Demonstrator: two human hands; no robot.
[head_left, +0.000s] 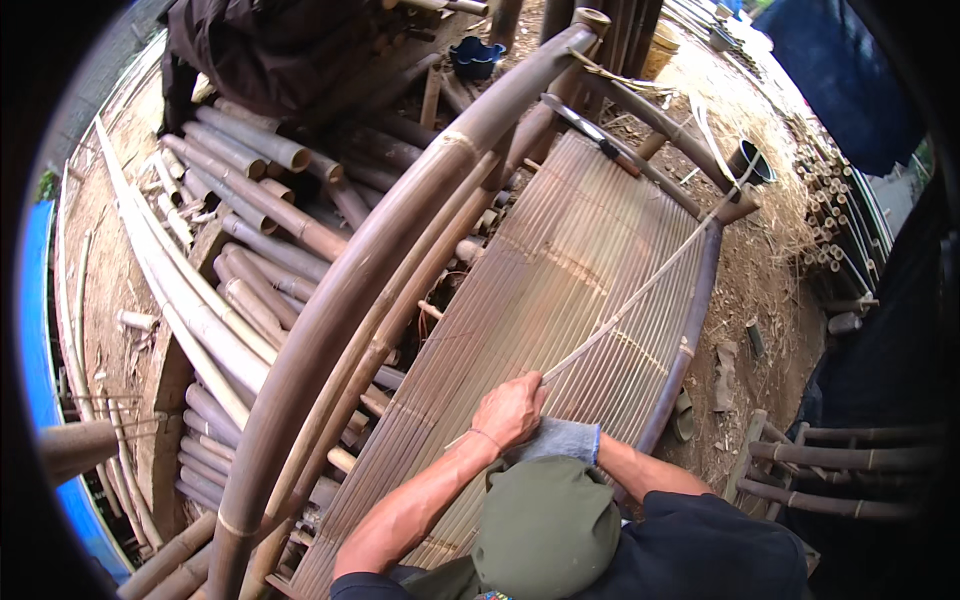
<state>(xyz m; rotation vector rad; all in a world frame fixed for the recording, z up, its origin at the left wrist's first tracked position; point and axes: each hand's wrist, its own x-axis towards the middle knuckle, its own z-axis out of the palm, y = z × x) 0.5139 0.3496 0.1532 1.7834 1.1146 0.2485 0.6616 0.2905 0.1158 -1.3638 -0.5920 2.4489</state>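
Observation:
My left hand (508, 410) is bare and closed around a long, thin bamboo strip (640, 295). From the fist the strip runs up to the right, across the bench, past its far right corner. Close beside it, my right hand (555, 438) wears a grey glove with a blue cuff; its fingers are hidden behind the left hand and an olive cap. Under both hands lies a slatted bamboo bench seat (480, 330), its narrow slats side by side. A knife (590, 135) with a dark and orange handle rests at the seat's far end.
A thick curved bamboo rail (370, 240) rises along the bench's left side. Beyond it are piled cut bamboo poles (270, 240) and long pale split lengths (170, 270). The olive cap (545, 525) covers the lower middle. A small bamboo frame (830, 455) stands at right.

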